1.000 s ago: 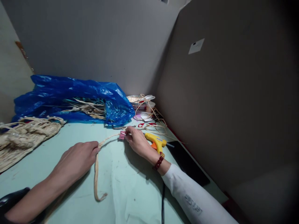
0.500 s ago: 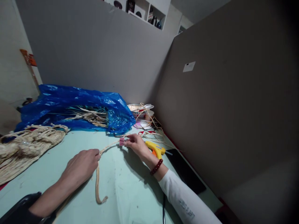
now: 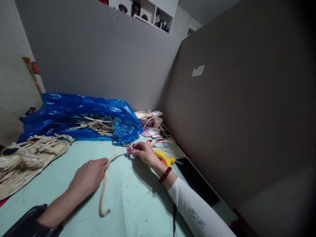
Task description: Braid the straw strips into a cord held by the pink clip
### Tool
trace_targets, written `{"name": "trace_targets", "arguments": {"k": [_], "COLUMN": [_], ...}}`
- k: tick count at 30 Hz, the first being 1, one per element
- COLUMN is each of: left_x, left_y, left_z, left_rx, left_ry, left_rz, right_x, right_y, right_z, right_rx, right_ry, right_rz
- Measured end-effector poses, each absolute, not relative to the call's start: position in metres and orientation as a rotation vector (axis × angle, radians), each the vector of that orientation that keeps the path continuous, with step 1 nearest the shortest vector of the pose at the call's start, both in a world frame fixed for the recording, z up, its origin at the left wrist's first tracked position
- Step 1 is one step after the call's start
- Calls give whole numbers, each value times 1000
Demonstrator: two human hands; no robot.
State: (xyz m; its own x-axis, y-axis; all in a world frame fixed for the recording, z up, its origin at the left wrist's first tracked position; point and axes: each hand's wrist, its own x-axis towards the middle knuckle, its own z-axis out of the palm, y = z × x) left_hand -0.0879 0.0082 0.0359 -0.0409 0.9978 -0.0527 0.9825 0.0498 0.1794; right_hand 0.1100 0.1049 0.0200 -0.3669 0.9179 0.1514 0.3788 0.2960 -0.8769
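Note:
A braided straw cord (image 3: 103,187) lies across the pale green table (image 3: 133,204), bending from a loose end near me up to a pink binder clip (image 3: 129,150). My left hand (image 3: 89,176) is closed, pinching the cord at its bend. My right hand (image 3: 145,153), with a dark red bead bracelet at the wrist, is closed around the clip at the cord's far end. A yellow glue gun (image 3: 165,158) lies just behind my right wrist.
A blue plastic bag (image 3: 81,115) of straw strips sits at the back. Woven straw netting (image 3: 27,158) lies at the left. A small bowl, loose straw and scraps (image 3: 151,123) crowd the far corner. A black phone (image 3: 197,181) lies by the right partition wall (image 3: 234,108).
The view tilted up a little, showing shelves above the partition. The cord's loose end shifted slightly left. Both hands kept their hold and barely moved.

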Motion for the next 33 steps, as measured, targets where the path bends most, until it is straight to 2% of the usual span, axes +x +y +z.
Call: {"name": "trace_targets", "arguments": {"k": [10,33], "left_x": [-61,-60], "left_y": [29,44], "left_z": [37,31], "left_rx": [2129,2250], "left_ry": [2137,2010], "left_rz": [162,160], "right_x": [111,113], "right_y": [95,98], "right_z": [31,33], "right_rx": [-1222,-1112], "right_ry": [-1932,-2127], "right_rz": [873,830]}}
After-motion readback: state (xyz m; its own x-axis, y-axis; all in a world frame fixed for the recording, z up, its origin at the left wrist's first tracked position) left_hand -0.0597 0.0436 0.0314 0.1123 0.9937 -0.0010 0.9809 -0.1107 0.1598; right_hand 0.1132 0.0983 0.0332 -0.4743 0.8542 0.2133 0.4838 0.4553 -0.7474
